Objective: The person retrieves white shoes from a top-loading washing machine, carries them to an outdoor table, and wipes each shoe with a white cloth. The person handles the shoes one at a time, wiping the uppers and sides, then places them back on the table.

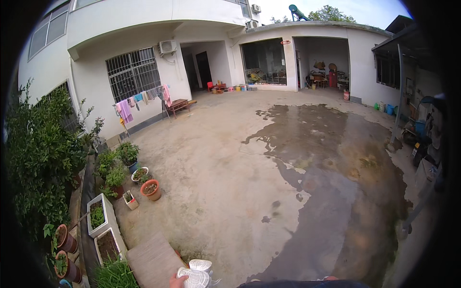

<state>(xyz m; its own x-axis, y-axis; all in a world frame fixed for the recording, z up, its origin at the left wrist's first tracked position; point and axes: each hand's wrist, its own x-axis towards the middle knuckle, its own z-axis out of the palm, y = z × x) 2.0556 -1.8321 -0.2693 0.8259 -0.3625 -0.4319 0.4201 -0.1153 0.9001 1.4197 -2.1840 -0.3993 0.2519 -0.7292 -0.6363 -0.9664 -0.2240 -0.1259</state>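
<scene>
At the bottom edge, my left hand (176, 281) has its thumb and fingers closed on a white sneaker (197, 278) with loose laces. A second white shoe (200, 265) sits right beyond it; whether the hand also holds that one I cannot tell. Left of the hand lies a flat wood-grain board (153, 260). Dark cloth of my clothing (302, 284) shows along the bottom edge, with a small pinkish shape just beyond it, too cut off to name. My right hand is out of view. Before me stretches a concrete courtyard (201, 172).
A wide wet patch (317, 216) covers the right side. On the left stand a foam planter box (107, 212), an orange flowerpot (151, 190) and several plants. Laundry (126, 111) hangs by the house wall near a wooden bench (177, 106). A motorbike (419, 151) is parked at right.
</scene>
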